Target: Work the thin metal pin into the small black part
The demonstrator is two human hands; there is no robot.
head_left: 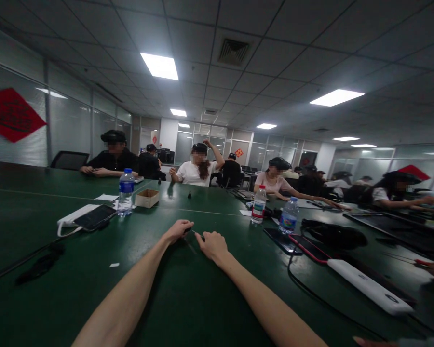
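Both my forearms reach forward over the dark green table (pixel 159 308). The fingers of my left hand (pixel 178 231) are closed in a pinch on a small dark piece (pixel 188 230), whose kind I cannot make out. Close by on the right, my right hand (pixel 214 245) is closed on a thin, pale-tipped object (pixel 195 233) with a dark part at the fingertips. Its tip points toward my left hand; whether it touches the dark piece I cannot tell. A small open box (pixel 147 198) stands beyond my left hand.
A water bottle (pixel 125 193) and a phone (pixel 97 218) with a white power bank (pixel 80 214) lie left. On the right are a red-capped bottle (pixel 258 206), a blue-capped bottle (pixel 289 217), phones, cables and a long white power bank (pixel 369 286). Several people sit around.
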